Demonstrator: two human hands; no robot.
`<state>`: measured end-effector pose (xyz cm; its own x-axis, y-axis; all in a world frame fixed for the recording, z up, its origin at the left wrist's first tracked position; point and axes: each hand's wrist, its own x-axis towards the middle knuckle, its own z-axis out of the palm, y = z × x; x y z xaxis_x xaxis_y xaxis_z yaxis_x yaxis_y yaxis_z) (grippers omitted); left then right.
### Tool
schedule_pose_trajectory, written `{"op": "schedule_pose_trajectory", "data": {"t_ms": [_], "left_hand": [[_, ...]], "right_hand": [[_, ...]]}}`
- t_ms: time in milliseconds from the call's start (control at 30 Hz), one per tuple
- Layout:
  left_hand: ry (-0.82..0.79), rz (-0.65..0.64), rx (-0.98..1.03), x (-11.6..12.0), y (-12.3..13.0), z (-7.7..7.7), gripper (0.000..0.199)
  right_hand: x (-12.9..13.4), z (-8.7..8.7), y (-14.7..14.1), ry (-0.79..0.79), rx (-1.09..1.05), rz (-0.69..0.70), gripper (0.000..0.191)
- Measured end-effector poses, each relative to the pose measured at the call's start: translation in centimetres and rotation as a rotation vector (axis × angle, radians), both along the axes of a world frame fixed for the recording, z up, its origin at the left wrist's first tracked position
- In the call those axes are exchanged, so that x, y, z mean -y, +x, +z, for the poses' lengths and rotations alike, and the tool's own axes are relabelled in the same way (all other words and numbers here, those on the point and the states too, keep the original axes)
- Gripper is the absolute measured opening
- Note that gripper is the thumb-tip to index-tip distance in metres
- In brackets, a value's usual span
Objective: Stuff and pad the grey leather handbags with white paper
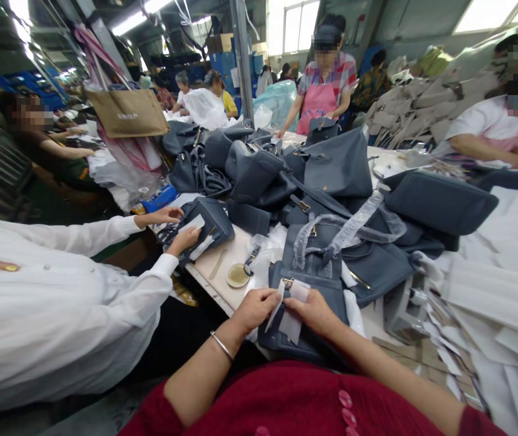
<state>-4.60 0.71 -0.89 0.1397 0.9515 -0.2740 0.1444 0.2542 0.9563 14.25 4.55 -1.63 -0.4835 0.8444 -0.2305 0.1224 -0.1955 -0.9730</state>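
A dark blue-grey backpack (329,295) lies on the table right in front of me. My left hand (254,310) is closed, thumb and fingers pinching a small white sheet (275,307) beside the bag's gold buckle (288,282). From the other side, my right hand (317,312) is closed with its thumb pressed on a second white piece (291,326), over the front of the bag. The short strap end between my fingertips is mostly hidden. Clear plastic film wraps the shoulder straps (354,227) above.
More dark bags (338,163) are heaped across the table. A small round dish (238,275) sits to the left. Beside me a co-worker's hands (184,239) handle another bag (211,218). White sheets (490,284) are stacked at right. Other people work farther back.
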Motion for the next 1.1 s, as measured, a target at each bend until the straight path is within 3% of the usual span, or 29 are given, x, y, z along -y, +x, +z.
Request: {"op": "schedule_pose_trajectory", "data": {"t_ms": [67, 133, 267, 333, 400, 467, 567, 667, 867, 1000, 1100], "left_hand": [[0.096, -0.034, -0.053, 0.0, 0.5, 0.0, 0.05], [0.124, -0.032, 0.02, 0.0, 1.4, 0.0, 0.049], [-0.108, 0.005, 0.498, 0.2, 3.3, -0.4, 0.064], [-0.206, 0.016, 0.594, 0.4, 3.7, -0.7, 0.066], [-0.263, 0.018, 0.568, 0.5, 3.9, -0.9, 0.063], [-0.276, 0.025, 0.532, 0.5, 3.8, -0.8, 0.062], [-0.187, 0.07, 0.389, 0.4, 3.8, -0.3, 0.062], [-0.065, 0.112, 0.136, 0.4, 4.0, 0.4, 0.052], [0.187, -0.02, -0.266, 0.9, 4.6, 1.2, 0.032], [0.253, -0.125, -0.287, 1.3, 4.4, 1.3, 0.02], [0.094, -0.226, -0.038, 1.6, 3.8, 1.4, 0.018]], "right_hand": [[-0.1, -0.1, -0.2, 0.052, 0.049, -0.001, 0.034], [-0.1, 0.0, -0.3, 0.157, 0.145, 0.009, 0.032], [-0.2, 0.6, -0.1, 0.339, 0.307, 0.013, 0.022], [-0.2, 1.0, 0.5, 0.409, 0.43, 0.024, 0.019], [-0.3, 1.4, 1.3, 0.435, 0.497, 0.078, 0.02], [-0.5, 1.9, 2.4, 0.32, 0.39, 0.152, 0.025], [-0.5, 2.9, 3.8, 0.058, 0.091, 0.255, 0.025], [-0.7, 3.2, 4.4, 0.047, -0.003, 0.319, 0.02], [-1.0, 0.4, 3.2, 0.106, 0.118, 0.038, 0.025], [-0.7, 0.1, 2.6, 0.187, 0.048, 0.027, 0.029], [-0.6, 0.8, 2.8, 0.214, 0.055, 0.077, 0.027]]}}
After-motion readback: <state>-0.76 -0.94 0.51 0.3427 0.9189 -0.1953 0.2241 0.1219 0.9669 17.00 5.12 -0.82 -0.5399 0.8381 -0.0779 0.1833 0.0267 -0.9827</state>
